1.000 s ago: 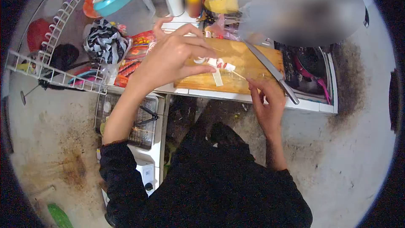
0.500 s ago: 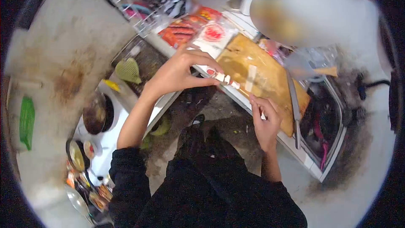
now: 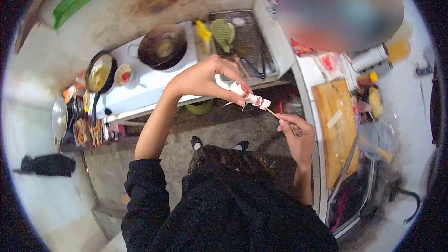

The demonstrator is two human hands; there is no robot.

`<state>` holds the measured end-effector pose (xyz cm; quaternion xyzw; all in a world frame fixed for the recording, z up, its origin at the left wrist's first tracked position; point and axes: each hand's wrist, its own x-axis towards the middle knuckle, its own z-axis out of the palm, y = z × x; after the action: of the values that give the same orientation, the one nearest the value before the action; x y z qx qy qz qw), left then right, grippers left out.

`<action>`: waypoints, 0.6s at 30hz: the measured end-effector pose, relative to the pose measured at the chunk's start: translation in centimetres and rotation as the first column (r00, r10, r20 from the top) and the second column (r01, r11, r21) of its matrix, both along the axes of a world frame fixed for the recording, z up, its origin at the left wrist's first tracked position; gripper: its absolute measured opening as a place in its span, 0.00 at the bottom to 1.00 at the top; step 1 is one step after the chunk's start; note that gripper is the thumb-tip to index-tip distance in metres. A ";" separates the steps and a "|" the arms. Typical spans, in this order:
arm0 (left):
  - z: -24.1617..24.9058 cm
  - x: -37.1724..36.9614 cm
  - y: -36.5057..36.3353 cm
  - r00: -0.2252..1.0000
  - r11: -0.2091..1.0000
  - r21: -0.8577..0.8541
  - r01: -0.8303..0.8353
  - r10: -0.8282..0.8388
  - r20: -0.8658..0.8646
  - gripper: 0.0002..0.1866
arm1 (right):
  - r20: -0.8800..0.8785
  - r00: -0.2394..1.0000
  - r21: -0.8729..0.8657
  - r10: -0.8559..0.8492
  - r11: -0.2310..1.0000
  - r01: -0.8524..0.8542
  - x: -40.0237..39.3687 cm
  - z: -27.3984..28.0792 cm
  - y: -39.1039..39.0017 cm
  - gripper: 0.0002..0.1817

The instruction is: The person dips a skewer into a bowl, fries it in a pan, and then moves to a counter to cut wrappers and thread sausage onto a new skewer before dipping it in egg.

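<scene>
A wooden skewer (image 3: pixel 274 113) with white and red food pieces (image 3: pixel 252 99) threaded on it is held up in front of me, over the floor between the stove counter and the side counter. At its upper end, my left hand (image 3: pixel 205 81) pinches the food between thumb and fingers. The bare lower end of the stick sits in the closed fingers of my right hand (image 3: pixel 297 135). I cannot make out exactly what the pieces are. To the right lies a wooden cutting board (image 3: pixel 333 126) with a pale strip on it, and a long knife (image 3: pixel 344 168) rests along its edge.
On the stove counter are a dark wok (image 3: pixel 162 46) and a frying pan (image 3: pixel 100 74) with yellowish liquid, beside a small bowl (image 3: pixel 123 75). A green leaf-shaped item (image 3: pixel 222 33) lies in a sink-like tray. A clear plastic bag (image 3: pixel 380 135) stands beyond the board.
My view has turned left toward the stove, so the cutting board now sits farther right. Both hands still hold the skewer, which has moved slightly down and right in view.
</scene>
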<state>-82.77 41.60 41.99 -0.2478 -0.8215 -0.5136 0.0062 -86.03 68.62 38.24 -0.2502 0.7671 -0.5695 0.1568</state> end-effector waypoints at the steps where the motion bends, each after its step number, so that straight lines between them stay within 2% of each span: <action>1: -0.2 1.5 -1.2 0.998 0.999 0.052 -0.010 0.007 0.067 0.12 | 0.065 0.996 -0.054 0.067 0.997 -0.063 0.6 0.2 -1.2 0.09; 3: -0.5 4.3 -3.9 0.998 0.995 0.096 -0.022 0.015 0.068 0.14 | 0.093 0.988 -0.050 0.123 0.992 -0.119 2.1 0.4 -3.7 0.09; 5: -1.1 7.6 -6.4 0.990 0.984 0.174 -0.030 0.005 0.143 0.14 | 0.130 0.970 -0.078 0.207 0.977 -0.198 3.9 0.3 -6.4 0.08; 6: -1.9 9.2 -7.4 0.979 0.950 0.303 -0.076 0.013 0.204 0.18 | 0.124 0.962 -0.060 0.242 0.970 -0.236 4.8 0.5 -7.8 0.08; 7: -1.8 10.9 -8.7 0.966 0.946 0.307 -0.103 0.021 0.259 0.19 | 0.131 0.956 -0.059 0.264 0.964 -0.259 5.8 0.2 -9.2 0.08; 10: -4.2 15.4 -11.9 0.968 0.902 0.396 -0.174 0.084 0.235 0.20 | 0.161 0.931 -0.071 0.327 0.945 -0.320 8.3 -0.7 -13.1 0.08; 13: -5.7 19.7 -14.9 0.955 0.858 0.459 -0.232 0.110 0.276 0.21 | 0.203 0.895 0.006 0.396 0.914 -0.406 11.0 -1.1 -16.8 0.08; 18: -7.8 25.3 -17.6 0.917 0.731 0.602 -0.321 0.080 0.392 0.30 | 0.242 0.837 -0.017 0.491 0.865 -0.502 14.2 -3.0 -22.0 0.08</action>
<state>-57.46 23.97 34.15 -0.0458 -0.5994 -0.7991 0.0072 -71.81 46.65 35.21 -0.3665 0.6649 -0.5168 0.3957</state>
